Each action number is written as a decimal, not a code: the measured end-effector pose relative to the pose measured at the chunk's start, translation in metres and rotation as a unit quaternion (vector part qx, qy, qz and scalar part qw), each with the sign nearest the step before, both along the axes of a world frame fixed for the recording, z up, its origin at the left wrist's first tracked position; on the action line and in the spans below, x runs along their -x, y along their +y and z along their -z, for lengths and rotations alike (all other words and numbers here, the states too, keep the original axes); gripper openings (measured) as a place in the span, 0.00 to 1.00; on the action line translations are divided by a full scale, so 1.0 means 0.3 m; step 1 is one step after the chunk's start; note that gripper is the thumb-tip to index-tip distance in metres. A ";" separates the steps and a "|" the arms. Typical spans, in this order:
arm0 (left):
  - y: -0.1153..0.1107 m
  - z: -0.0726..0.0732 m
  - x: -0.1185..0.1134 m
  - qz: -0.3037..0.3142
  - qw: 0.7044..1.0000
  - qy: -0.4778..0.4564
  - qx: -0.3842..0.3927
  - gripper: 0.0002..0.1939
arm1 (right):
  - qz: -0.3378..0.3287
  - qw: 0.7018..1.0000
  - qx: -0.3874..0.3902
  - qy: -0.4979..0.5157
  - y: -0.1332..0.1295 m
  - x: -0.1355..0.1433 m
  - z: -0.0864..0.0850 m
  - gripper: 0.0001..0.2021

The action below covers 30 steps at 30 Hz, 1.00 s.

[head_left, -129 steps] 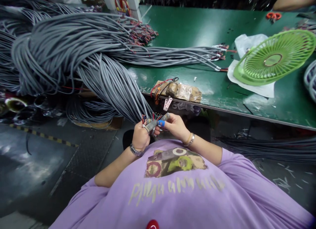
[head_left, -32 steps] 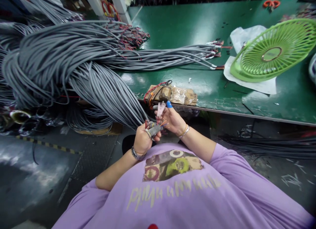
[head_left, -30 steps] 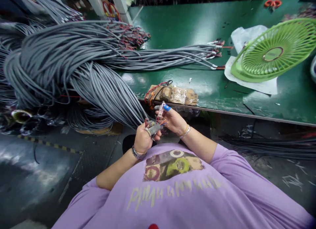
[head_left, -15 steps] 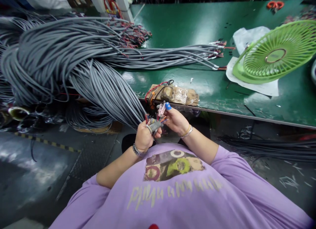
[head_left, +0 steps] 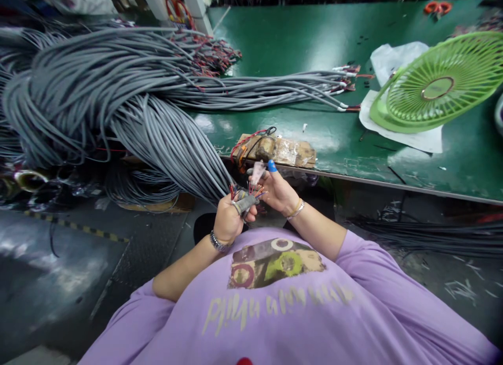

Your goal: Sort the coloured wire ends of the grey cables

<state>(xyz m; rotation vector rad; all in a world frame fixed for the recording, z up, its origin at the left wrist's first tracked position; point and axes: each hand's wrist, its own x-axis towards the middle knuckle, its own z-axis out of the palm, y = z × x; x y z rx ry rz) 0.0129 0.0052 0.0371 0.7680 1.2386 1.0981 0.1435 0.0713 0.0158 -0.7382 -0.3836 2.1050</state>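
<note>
- at the near edge of a glossy green bench, in the head view, the only one, the left hand is wrapped round several thick, grey-sheathed cable ends, its fingers clamped on them just in front of the bench.
- out of those ends fan thin red, orange and blue wires, reaching toward the right hand.
- on that right hand the thumb, wearing a blue fingertip cover, stands up apart from the curled fingers; a blurred, pale pink clip is just beside them, and i cannot tell whether they touch it or a wire.
- behind the left hand, the long, twisted bundle of grey cables leads down to the hands.
- as for progress, the held ends are already stripped of sheath, but their wires lie splayed, so work on them seems partway; how many remain is unclear.
- across the bench, a straighter row of grey cables with white bands looks possibly further along.
</note>
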 end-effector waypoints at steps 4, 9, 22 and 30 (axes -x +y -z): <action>-0.018 -0.010 0.006 -0.009 1.000 0.005 -0.004 0.16 | -0.009 0.999 -0.033 -0.013 0.005 -0.004 0.008 0.21; -0.004 -0.005 0.010 -0.021 1.000 -0.001 -0.007 0.16 | 0.039 0.995 -0.077 -0.043 0.005 0.002 0.027 0.15; 0.019 0.009 0.006 -0.010 1.000 -0.020 0.002 0.13 | 0.018 1.000 0.005 0.013 0.037 0.037 0.046 0.23; 0.025 0.028 0.004 -0.011 1.000 -0.019 0.004 0.12 | 0.072 0.997 0.018 0.021 0.041 0.061 0.032 0.24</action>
